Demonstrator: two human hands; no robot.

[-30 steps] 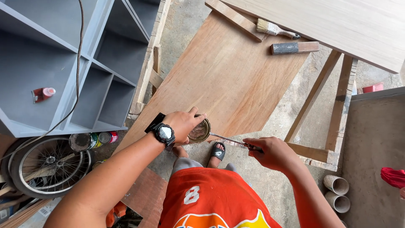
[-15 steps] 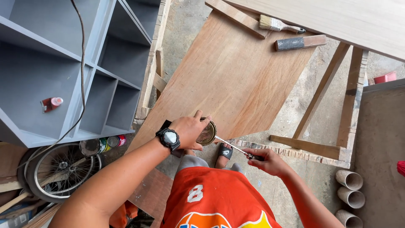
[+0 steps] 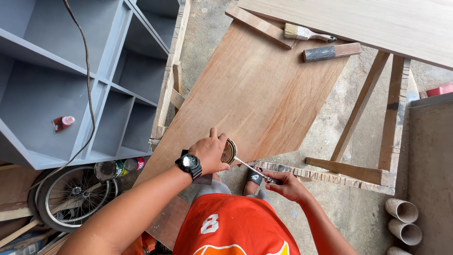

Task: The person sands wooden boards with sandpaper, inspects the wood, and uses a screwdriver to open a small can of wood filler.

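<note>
A small round tin can (image 3: 230, 151) sits at the near edge of the brown board, tipped a bit. A thin metal screwdriver (image 3: 252, 169) pokes its rim from four o'clock.

A grey shelf unit (image 3: 71, 80) stands left, a wheel (image 3: 71, 196) near it. A brush (image 3: 306, 33) and block (image 3: 330, 51) lie far right; tubes (image 3: 403, 219) near right.

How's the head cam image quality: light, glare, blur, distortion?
Head view: soft, even daylight, only faint shadows; no glare, though the small round tin under the left hand shows a dull sheen; sharp throughout, no motion blur on the right hand; wide-angle lens bows the grey shelf unit.
</note>
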